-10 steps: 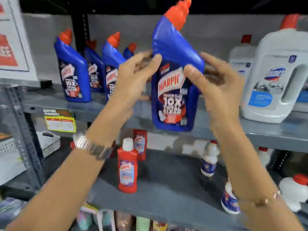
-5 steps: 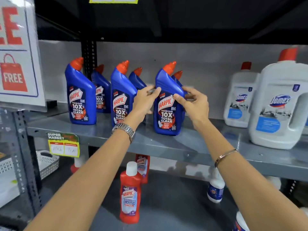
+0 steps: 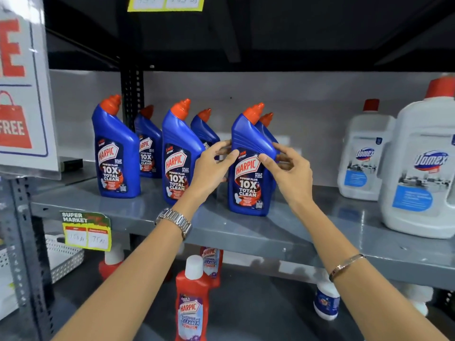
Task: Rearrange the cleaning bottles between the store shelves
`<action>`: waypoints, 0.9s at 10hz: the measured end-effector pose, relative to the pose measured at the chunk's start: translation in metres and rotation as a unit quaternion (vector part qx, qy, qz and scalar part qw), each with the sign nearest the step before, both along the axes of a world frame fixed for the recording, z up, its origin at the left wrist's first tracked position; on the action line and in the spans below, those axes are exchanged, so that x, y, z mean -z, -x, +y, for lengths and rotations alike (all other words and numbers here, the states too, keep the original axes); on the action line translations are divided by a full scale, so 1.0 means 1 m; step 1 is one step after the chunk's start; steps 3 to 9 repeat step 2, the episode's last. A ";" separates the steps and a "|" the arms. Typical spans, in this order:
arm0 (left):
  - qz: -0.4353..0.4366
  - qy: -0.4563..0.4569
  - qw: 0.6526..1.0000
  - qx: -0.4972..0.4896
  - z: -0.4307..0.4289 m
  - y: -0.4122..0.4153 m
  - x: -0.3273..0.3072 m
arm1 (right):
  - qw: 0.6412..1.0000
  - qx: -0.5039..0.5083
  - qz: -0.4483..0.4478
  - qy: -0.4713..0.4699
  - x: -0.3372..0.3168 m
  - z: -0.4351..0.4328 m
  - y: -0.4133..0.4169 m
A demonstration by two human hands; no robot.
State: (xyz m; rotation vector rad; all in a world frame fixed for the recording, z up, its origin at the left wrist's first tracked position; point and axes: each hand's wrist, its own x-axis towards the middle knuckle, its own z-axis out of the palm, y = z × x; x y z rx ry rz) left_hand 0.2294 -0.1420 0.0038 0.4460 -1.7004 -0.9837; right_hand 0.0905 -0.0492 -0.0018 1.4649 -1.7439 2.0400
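Observation:
A blue Harpic bottle (image 3: 250, 173) with an orange cap stands upright on the grey upper shelf (image 3: 246, 232). My left hand (image 3: 213, 166) holds its left shoulder and my right hand (image 3: 288, 168) holds its right side, thumbs on the label. Behind it stands another blue bottle (image 3: 267, 126), mostly hidden. To the left are more blue Harpic bottles (image 3: 117, 153), (image 3: 178, 153), with two further back (image 3: 149, 146), (image 3: 204, 126).
White Domex jugs (image 3: 364, 158), (image 3: 423, 173) stand on the right of the same shelf. On the lower shelf are red Harpic bottles (image 3: 192, 308), (image 3: 211, 262) and small white bottles (image 3: 326, 303). A price tag (image 3: 86, 231) hangs on the shelf edge; a sign (image 3: 22, 89) hangs at left.
The blue bottle went from held up near the camera down onto the upper shelf; both hands stay on it, and it now stands upright in the row.

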 end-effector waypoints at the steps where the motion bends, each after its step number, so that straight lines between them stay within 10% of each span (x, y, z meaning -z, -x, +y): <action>1: 0.004 0.071 0.996 -0.048 0.002 0.001 0.005 | 0.999 0.014 0.028 -0.006 -0.002 0.006 0.003; 2: 0.041 0.198 0.960 -0.191 0.013 0.002 0.006 | 0.998 0.052 0.031 0.002 -0.002 0.017 0.011; 9: 0.041 0.198 0.960 -0.191 0.013 0.002 0.006 | 0.998 0.052 0.031 0.002 -0.002 0.017 0.011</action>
